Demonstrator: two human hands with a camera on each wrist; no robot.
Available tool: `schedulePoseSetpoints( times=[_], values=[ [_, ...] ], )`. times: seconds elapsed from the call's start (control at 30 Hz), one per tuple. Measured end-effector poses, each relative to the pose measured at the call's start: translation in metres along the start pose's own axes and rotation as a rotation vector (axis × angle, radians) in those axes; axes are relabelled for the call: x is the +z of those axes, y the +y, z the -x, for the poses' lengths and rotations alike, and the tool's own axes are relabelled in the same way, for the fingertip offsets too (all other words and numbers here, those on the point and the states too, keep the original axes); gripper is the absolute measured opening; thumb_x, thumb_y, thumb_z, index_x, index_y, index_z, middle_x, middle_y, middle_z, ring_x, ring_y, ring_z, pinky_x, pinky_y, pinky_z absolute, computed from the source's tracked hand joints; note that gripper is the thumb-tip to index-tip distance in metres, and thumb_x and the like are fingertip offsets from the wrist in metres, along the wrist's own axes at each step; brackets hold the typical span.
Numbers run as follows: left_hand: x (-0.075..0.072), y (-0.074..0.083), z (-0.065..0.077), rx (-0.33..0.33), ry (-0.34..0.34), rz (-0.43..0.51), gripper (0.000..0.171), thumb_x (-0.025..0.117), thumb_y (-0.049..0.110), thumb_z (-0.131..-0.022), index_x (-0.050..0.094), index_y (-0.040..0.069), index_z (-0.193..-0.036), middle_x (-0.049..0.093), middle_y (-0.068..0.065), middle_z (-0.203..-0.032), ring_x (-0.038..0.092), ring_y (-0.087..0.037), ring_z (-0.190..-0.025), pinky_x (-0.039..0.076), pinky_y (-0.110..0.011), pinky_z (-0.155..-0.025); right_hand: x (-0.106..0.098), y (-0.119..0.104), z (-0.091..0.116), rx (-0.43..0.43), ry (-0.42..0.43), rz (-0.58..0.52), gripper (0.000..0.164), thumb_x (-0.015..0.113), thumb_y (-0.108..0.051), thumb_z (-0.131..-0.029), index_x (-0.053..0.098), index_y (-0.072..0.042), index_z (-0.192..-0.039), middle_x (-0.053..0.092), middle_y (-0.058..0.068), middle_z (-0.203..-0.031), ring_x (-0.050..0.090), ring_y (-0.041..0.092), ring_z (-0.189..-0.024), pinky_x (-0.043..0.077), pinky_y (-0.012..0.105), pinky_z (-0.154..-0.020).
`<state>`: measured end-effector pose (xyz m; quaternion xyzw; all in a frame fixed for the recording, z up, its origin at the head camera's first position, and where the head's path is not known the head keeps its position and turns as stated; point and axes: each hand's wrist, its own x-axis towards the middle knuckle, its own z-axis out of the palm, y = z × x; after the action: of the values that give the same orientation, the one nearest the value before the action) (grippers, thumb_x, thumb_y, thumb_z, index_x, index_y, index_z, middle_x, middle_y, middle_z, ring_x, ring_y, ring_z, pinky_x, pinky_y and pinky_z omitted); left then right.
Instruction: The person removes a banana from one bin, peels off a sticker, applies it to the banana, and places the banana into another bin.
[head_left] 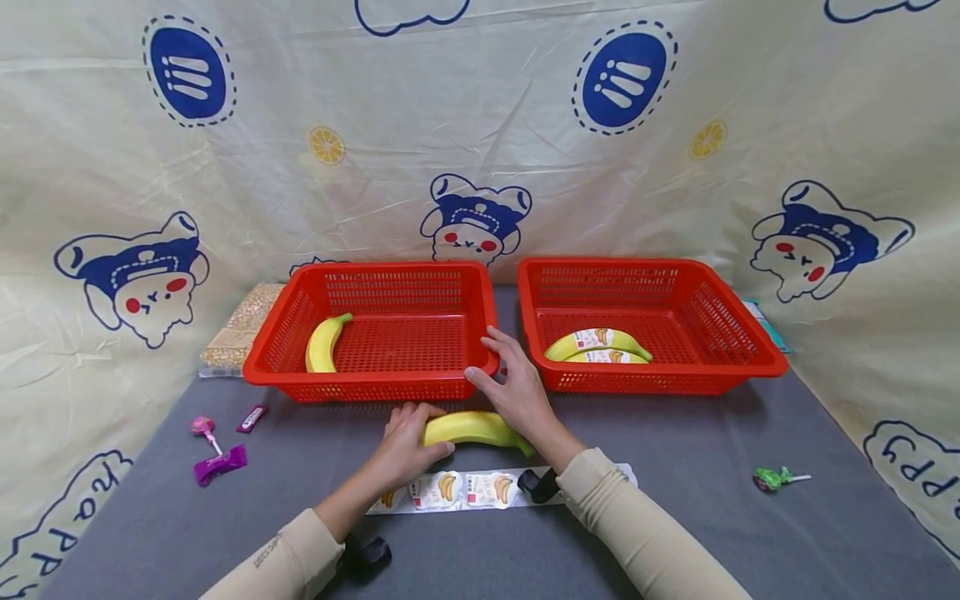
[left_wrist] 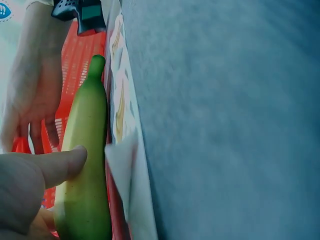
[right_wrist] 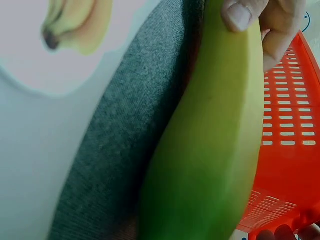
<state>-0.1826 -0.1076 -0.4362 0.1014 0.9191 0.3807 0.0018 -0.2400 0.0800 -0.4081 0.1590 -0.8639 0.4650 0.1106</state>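
Observation:
A yellow banana with a greenish stem end lies on the table in front of the left red basket. My left hand holds its left end, the thumb on the near side and the fingers behind, as the left wrist view shows. Over the stem end, my right hand reaches to the left basket's front right corner with its fingers spread and nothing in them. Nearer to me is a strip of banana-printed stickers, partly covered by the right wrist's black camera.
The left red basket contains one plain banana. In the right red basket lie two bananas with stickers. Wrapped candies and a pink lollipop are at left, a green-wrapped lollipop at right. A grain-filled bag stands behind.

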Motion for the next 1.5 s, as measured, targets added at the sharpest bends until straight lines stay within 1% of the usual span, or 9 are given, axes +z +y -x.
schedulePoseSetpoints(
  times=[0.23,0.43,0.6,0.77,0.87,0.97,1.1,1.27,1.5],
  values=[
    [0.012,0.011,-0.011,0.060,-0.054,-0.014,0.044,0.075,0.020,-0.077,0.059,0.008,-0.116,0.054,-0.010,-0.105,0.043,-0.026,-0.097,0.032,-0.041,-0.081,-0.002,-0.001,0.000,0.016,0.011,0.000,0.059,0.070,-0.033,-0.083,0.050,-0.012,-0.134,0.037,-0.003,-0.150,0.043,0.022,-0.131,0.045,0.046,-0.097],
    [0.017,0.016,-0.013,0.084,-0.062,-0.028,0.044,0.075,0.019,-0.076,0.059,0.009,-0.115,0.054,-0.011,-0.106,0.042,-0.025,-0.096,0.031,-0.039,-0.079,-0.001,0.000,0.001,0.008,0.011,-0.007,0.060,0.070,-0.032,-0.083,0.049,-0.009,-0.135,0.037,-0.001,-0.150,0.042,0.024,-0.132,0.045,0.049,-0.098],
    [0.017,0.016,-0.013,0.074,-0.064,-0.027,0.050,0.077,0.020,-0.075,0.057,0.008,-0.120,0.054,-0.012,-0.111,0.043,-0.028,-0.101,0.033,-0.044,-0.084,-0.001,0.000,0.001,-0.004,0.019,-0.013,0.059,0.070,-0.032,-0.083,0.050,-0.010,-0.134,0.038,-0.001,-0.150,0.043,0.024,-0.132,0.045,0.049,-0.097],
    [0.014,0.020,-0.010,0.050,-0.056,-0.016,0.057,0.078,0.022,-0.074,0.055,0.010,-0.125,0.053,-0.014,-0.115,0.041,-0.031,-0.107,0.031,-0.053,-0.092,-0.004,0.000,0.002,0.011,-0.016,-0.027,0.060,0.068,-0.035,-0.085,0.048,-0.011,-0.135,0.035,-0.002,-0.152,0.039,0.025,-0.135,0.044,0.049,-0.098],
    [0.011,0.023,-0.007,0.064,-0.013,-0.033,0.057,0.078,0.024,-0.073,0.055,0.012,-0.124,0.054,-0.013,-0.112,0.041,-0.028,-0.105,0.032,-0.052,-0.091,-0.008,-0.002,0.004,0.021,-0.042,-0.024,0.061,0.067,-0.035,-0.086,0.046,-0.010,-0.137,0.033,-0.001,-0.153,0.037,0.026,-0.137,0.043,0.049,-0.099],
    [0.007,0.024,-0.002,0.108,0.060,-0.068,0.055,0.077,0.025,-0.073,0.056,0.013,-0.122,0.054,-0.012,-0.109,0.041,-0.025,-0.101,0.035,-0.047,-0.087,-0.013,-0.006,0.009,0.026,-0.060,0.001,0.063,0.066,-0.035,-0.086,0.045,-0.011,-0.139,0.032,0.000,-0.154,0.036,0.027,-0.137,0.043,0.049,-0.101],
    [0.000,0.026,0.008,0.148,0.125,-0.067,0.052,0.077,0.023,-0.073,0.058,0.013,-0.120,0.054,-0.011,-0.107,0.040,-0.022,-0.099,0.031,-0.038,-0.081,-0.020,-0.010,0.022,0.014,-0.081,0.039,0.065,0.067,-0.035,-0.085,0.043,-0.011,-0.140,0.031,0.002,-0.154,0.040,0.028,-0.135,0.043,0.048,-0.101],
    [-0.007,0.026,0.021,0.150,0.124,-0.055,0.048,0.078,0.020,-0.073,0.061,0.013,-0.118,0.055,-0.008,-0.104,0.039,-0.019,-0.098,0.030,-0.036,-0.083,-0.029,-0.013,0.043,-0.008,-0.059,0.061,0.063,0.070,-0.030,-0.083,0.045,-0.015,-0.139,0.039,0.003,-0.149,0.044,0.026,-0.130,0.045,0.048,-0.098],
    [-0.008,0.018,0.041,0.219,0.114,-0.074,0.040,0.079,0.015,-0.070,0.067,0.013,-0.109,0.056,-0.004,-0.096,0.042,-0.017,-0.095,0.032,-0.035,-0.081,-0.045,-0.011,0.073,-0.006,-0.045,0.124,0.054,0.074,-0.026,-0.079,0.053,-0.022,-0.129,0.053,0.003,-0.122,0.048,0.019,-0.110,0.049,0.043,-0.087]
  ],
)
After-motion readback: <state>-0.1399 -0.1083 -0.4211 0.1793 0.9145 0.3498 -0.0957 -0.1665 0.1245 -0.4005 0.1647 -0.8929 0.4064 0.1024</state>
